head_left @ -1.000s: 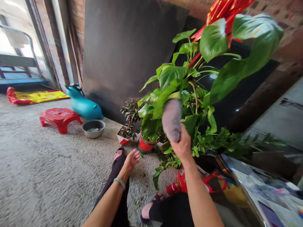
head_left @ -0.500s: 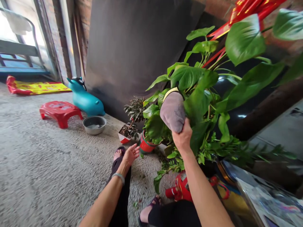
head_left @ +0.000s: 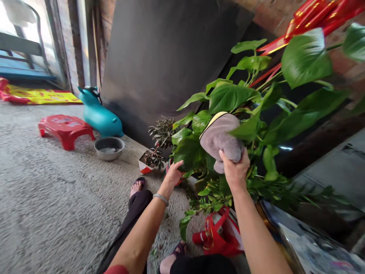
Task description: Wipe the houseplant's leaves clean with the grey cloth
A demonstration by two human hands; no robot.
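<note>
My right hand (head_left: 236,169) is closed round a thick grey plush cloth (head_left: 221,137) with a yellow, dark-trimmed edge. The cloth is bunched up in front of the big green leaves of a potted plant (head_left: 230,97), and one leaf overlaps its right side. Lower left, my left hand (head_left: 173,173) reaches to the lower edge of a broad dark-green leaf (head_left: 189,152), its fingers extended. Whether the fingertips press on that leaf is hard to make out. The plant's red pot is mostly hidden behind my left hand.
Beside the plant stands a small shrub in a white-and-red pot (head_left: 146,167). Further left are a metal basin (head_left: 109,154) with water, a red stool (head_left: 65,127) and a teal animal toy (head_left: 101,116). A red bag (head_left: 219,236) lies by my feet, near a glossy-topped box (head_left: 310,236).
My left hand has moved right and up to the leaf. My right hand has shifted right and slightly down with the cloth, which is now turned and more bunched.
</note>
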